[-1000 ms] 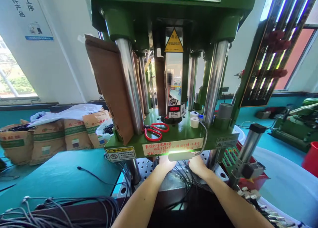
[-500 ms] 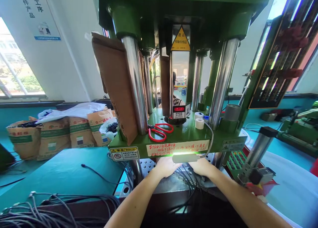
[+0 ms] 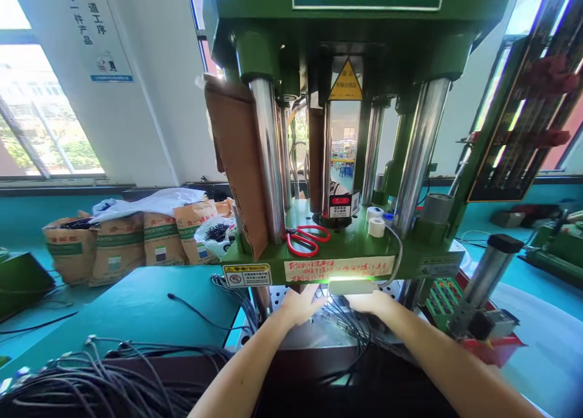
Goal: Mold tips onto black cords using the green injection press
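My left hand (image 3: 299, 307) reaches under the front edge of the green press (image 3: 337, 243), beside a bundle of dark cables (image 3: 359, 332). Its thumb and fingers look spread apart, though the fingertips are partly lost in shadow. On the other side of the cables is my right hand (image 3: 370, 302), partly behind a small lit lamp (image 3: 350, 287). Its fingers are hidden, so I cannot tell whether it grips anything. The cables run over the metal worktable (image 3: 310, 338) and hang off its front edge.
Red-handled scissors (image 3: 308, 240) and white tape rolls (image 3: 376, 226) lie on the press plate. Cardboard (image 3: 237, 163) leans against the left column. Many coiled cables (image 3: 91, 381) lie at lower left. A control box (image 3: 439, 302) and an upright cylinder (image 3: 489, 278) stand at right.
My view has tilted up and turned left, so the press appears further right. Around the cables, my left hand's thumb and fingers now show further apart; my right hand stays behind the lamp.
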`<state>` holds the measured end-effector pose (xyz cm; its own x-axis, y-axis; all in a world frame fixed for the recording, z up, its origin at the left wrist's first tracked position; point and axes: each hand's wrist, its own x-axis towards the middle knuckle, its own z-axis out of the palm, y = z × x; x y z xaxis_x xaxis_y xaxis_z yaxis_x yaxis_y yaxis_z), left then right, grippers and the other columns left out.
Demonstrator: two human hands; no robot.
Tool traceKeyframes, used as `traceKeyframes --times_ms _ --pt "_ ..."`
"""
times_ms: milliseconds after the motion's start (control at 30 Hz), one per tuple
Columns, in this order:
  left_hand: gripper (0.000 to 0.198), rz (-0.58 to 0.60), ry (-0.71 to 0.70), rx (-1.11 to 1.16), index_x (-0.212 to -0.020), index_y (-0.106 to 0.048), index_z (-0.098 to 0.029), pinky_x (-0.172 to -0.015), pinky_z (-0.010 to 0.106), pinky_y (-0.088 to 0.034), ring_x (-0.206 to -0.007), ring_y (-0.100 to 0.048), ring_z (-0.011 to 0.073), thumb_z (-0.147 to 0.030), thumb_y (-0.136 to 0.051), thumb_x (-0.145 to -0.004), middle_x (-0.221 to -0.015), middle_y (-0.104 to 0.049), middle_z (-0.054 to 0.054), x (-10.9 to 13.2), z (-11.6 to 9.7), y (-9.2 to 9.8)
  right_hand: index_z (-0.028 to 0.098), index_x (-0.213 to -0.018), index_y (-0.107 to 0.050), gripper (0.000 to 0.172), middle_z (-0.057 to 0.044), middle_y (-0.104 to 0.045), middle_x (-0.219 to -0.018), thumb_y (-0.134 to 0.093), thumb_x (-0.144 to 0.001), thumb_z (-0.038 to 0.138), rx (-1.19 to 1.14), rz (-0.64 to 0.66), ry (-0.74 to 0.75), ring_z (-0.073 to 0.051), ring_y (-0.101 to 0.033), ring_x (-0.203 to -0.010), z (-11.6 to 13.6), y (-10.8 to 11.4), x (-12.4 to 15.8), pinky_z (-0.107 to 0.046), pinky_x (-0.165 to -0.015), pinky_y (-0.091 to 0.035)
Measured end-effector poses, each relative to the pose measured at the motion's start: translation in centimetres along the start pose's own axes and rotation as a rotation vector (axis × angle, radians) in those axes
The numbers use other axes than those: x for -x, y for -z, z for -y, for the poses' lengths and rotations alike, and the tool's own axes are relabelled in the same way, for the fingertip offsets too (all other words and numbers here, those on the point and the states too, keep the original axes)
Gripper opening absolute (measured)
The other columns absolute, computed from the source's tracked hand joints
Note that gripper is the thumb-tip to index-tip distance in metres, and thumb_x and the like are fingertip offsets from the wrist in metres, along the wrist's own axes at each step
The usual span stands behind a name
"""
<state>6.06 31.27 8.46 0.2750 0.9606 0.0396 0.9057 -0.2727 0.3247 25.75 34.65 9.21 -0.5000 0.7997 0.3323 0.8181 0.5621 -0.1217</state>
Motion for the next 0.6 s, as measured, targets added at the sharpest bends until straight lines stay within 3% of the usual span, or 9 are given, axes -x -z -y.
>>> traceKeyframes --times_ms 100,233,333,433,500,600 --pt "0.049 0.032 -0.05 0.015 -0.13 -0.036 -0.027 -0.092 0.037 -0.039 -0.12 -0.043 0.0245 -0.046 -0.035 -0.084 -0.135 -0.044 0.005 0.3 0.4 -0.4 0.024 -0.072 -0.065 0.017 -0.003 -0.069 -0.081 -0.051 -0.068 0.016 0.004 0.056 0.044 -0.019 -0.059 -0.078 1.0 0.3 -0.1 -0.029 -0.079 -0.044" --pt "0.042 -0.034 -0.022 0.074 -0.123 -0.044 -0.029 -0.093 0.031 -0.037 -0.116 -0.046 0.0201 -0.044 -0.037 -0.085 -0.126 -0.053 0.003 -0.3 0.3 -1.0 0.022 -0.071 -0.064 0.024 -0.002 -0.067 -0.076 -0.042 -0.079 0.018 0.003 0.064 0.026 -0.017 -0.057 -0.069 1.3 0.4 -0.4 -0.029 -0.074 -0.045" --pt "0.04 -0.071 -0.037 0.104 -0.12 -0.047 -0.027 -0.094 0.027 -0.036 -0.113 -0.048 0.0176 -0.043 -0.039 -0.084 -0.12 -0.057 0.002 -0.5 0.2 -1.3 0.021 -0.066 -0.064 0.025 -0.003 -0.065 -0.07 -0.043 -0.08 0.017 -0.008 0.051 -0.009 -0.017 -0.055 -0.065 1.4 0.1 -0.7 -0.029 -0.07 -0.045" --pt "0.041 -0.07 -0.008 0.094 -0.12 -0.047 -0.027 -0.096 0.032 -0.035 -0.116 -0.046 0.0203 -0.044 -0.037 -0.085 -0.123 -0.055 0.003 -0.5 -0.1 -1.2 0.021 -0.06 -0.062 0.023 -0.003 -0.063 -0.066 -0.048 -0.078 0.016 -0.042 0.029 -0.033 -0.017 -0.054 -0.064 1.5 -0.1 -1.0 -0.03 -0.07 -0.045" --pt "0.041 -0.061 0.025 0.085 -0.12 -0.047 -0.027 -0.095 0.035 -0.036 -0.117 -0.045 0.0223 -0.045 -0.036 -0.085 -0.125 -0.053 0.004 -0.5 -0.4 -1.0 0.019 -0.062 -0.062 0.018 -0.003 -0.063 -0.07 -0.053 -0.078 0.017 -0.079 0.004 -0.04 -0.016 -0.055 -0.067 1.7 0.0 -1.4 -0.031 -0.071 -0.046" --pt "0.044 -0.081 0.052 0.077 -0.123 -0.044 -0.025 -0.096 0.04 -0.036 -0.118 -0.044 0.0249 -0.045 -0.037 -0.084 -0.128 -0.051 0.006 -0.2 -1.2 -0.6 0.016 -0.083 -0.062 0.013 -0.004 -0.062 -0.088 -0.054 -0.085 0.027 -0.146 -0.068 -0.051 -0.015 -0.057 -0.077 2.0 0.8 -1.9 -0.033 -0.073 -0.048"
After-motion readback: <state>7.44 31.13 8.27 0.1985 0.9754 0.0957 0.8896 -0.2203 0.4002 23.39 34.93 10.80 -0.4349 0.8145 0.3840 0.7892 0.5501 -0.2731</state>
